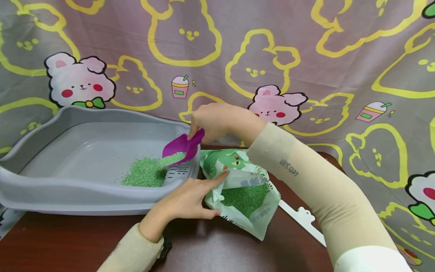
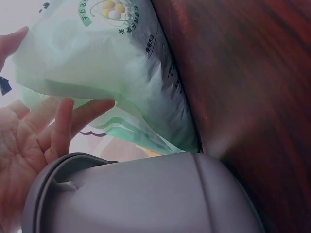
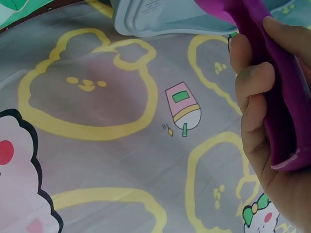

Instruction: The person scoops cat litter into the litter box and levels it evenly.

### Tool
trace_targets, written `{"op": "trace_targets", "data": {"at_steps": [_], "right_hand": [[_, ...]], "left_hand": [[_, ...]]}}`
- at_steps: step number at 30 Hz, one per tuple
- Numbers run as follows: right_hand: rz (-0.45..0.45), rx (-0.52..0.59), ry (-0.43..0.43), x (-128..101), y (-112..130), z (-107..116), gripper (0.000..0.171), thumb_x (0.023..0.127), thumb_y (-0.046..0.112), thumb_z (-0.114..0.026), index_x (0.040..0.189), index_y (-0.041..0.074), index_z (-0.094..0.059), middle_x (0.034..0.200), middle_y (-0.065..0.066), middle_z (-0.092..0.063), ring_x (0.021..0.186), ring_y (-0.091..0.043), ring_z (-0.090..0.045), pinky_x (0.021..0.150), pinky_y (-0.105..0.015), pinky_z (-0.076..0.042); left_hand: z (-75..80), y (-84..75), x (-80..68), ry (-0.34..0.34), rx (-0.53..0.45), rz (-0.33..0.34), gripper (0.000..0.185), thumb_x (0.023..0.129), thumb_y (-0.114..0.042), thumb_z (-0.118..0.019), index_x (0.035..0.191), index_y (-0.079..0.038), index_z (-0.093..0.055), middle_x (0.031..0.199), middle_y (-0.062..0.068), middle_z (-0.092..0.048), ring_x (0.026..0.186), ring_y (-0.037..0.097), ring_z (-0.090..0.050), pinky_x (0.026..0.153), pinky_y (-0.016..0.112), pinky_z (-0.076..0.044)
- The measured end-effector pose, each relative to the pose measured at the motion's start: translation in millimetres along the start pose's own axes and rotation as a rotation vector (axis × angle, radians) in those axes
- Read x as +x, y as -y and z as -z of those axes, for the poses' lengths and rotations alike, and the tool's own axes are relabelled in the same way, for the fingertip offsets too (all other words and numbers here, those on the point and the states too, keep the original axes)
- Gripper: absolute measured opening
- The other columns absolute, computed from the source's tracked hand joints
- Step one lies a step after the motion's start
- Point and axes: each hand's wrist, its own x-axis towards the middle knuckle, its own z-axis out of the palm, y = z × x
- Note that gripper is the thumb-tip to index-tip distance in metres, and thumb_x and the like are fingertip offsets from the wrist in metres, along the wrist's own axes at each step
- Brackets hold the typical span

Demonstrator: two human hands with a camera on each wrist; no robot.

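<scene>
My right hand grips the handle of a purple scoop, tilted over the right end of a grey litter box. Green litter pellets lie at the scoop's lip, right above a pile of green litter in the box. In the right wrist view, fingers curl round the scoop handle. Beside the box stands an opened bag with green pellets inside. My left hand touches its left side with fingers spread; in the left wrist view the fingers look fairly straight against the bag.
To the right of the bag, a long white clip lies on the dark red-brown table. A patterned cloth hangs behind. The litter box wall is close beside my left wrist.
</scene>
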Motion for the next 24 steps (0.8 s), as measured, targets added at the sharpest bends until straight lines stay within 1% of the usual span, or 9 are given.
{"op": "trace_targets", "data": {"at_steps": [2, 5, 8, 11, 15, 20, 24], "right_hand": [[-0.005, -0.016, -0.005, -0.6, 2.1, -0.5, 0.041, 0.085, 0.008, -0.065, 0.119, 0.03, -0.074, 0.111, 0.011, -0.075, 0.082, -0.011, -0.055, 0.069, -0.026, -0.041], [0.003, -0.035, -0.017, -1.1, 4.2, -1.5, 0.04, 0.086, 0.008, -0.066, 0.118, 0.03, -0.074, 0.112, 0.011, -0.075, 0.087, -0.011, -0.063, 0.073, -0.027, -0.048], [0.012, -0.053, -0.029, -0.8, 4.6, -2.3, 0.039, 0.086, 0.009, -0.068, 0.118, 0.029, -0.074, 0.11, 0.01, -0.075, 0.09, -0.012, -0.067, 0.079, -0.028, -0.052], [0.009, -0.061, -0.036, 0.0, 5.2, -1.9, 0.039, 0.085, 0.009, -0.068, 0.118, 0.029, -0.074, 0.11, 0.01, -0.075, 0.093, -0.012, -0.067, 0.082, -0.028, -0.052], [0.001, -0.067, -0.036, 0.4, 7.2, 0.1, 0.04, 0.085, 0.008, -0.068, 0.118, 0.029, -0.075, 0.111, 0.01, -0.075, 0.094, -0.01, -0.066, 0.081, -0.027, -0.052], [-0.013, -0.064, -0.028, -0.7, 9.0, 1.6, 0.038, 0.086, 0.01, -0.068, 0.118, 0.029, -0.075, 0.108, 0.011, -0.075, 0.083, -0.011, -0.059, 0.074, -0.027, -0.047], [-0.015, -0.053, -0.022, -2.9, 8.4, -0.5, 0.037, 0.087, 0.012, -0.068, 0.119, 0.029, -0.074, 0.106, 0.011, -0.076, 0.079, -0.011, -0.055, 0.072, -0.027, -0.045]], "left_hand": [[0.1, -0.2, 0.0, -0.004, 0.005, -0.003, 0.101, 0.079, -0.049, -0.075, 0.16, -0.021, -0.021, 0.104, -0.006, -0.069, 0.053, 0.0, -0.041, 0.06, 0.021, -0.046], [0.9, -0.7, -0.3, -0.005, 0.004, -0.003, 0.101, 0.079, -0.049, -0.075, 0.16, -0.021, -0.022, 0.099, -0.008, -0.068, 0.053, 0.0, -0.041, 0.06, 0.021, -0.046], [1.7, -1.4, -0.7, -0.004, -0.001, -0.005, 0.101, 0.079, -0.048, -0.076, 0.16, -0.021, -0.022, 0.093, -0.009, -0.066, 0.052, -0.001, -0.042, 0.059, 0.021, -0.046], [2.0, -2.0, -1.0, -0.006, -0.005, -0.008, 0.101, 0.079, -0.048, -0.076, 0.16, -0.02, -0.022, 0.089, -0.01, -0.064, 0.05, -0.001, -0.041, 0.057, 0.02, -0.045], [2.4, -2.5, -1.3, -0.005, -0.006, -0.008, 0.102, 0.079, -0.048, -0.076, 0.16, -0.019, -0.022, 0.082, -0.011, -0.06, 0.048, -0.002, -0.039, 0.054, 0.018, -0.042], [2.8, -2.9, -1.9, 0.007, -0.008, -0.003, 0.102, 0.079, -0.049, -0.076, 0.16, -0.019, -0.022, 0.075, -0.013, -0.054, 0.048, -0.002, -0.038, 0.052, 0.018, -0.041], [2.4, -2.8, -3.0, 0.006, -0.007, -0.005, 0.102, 0.079, -0.049, -0.076, 0.16, -0.019, -0.022, 0.078, -0.013, -0.056, 0.049, -0.002, -0.039, 0.053, 0.018, -0.042]]}}
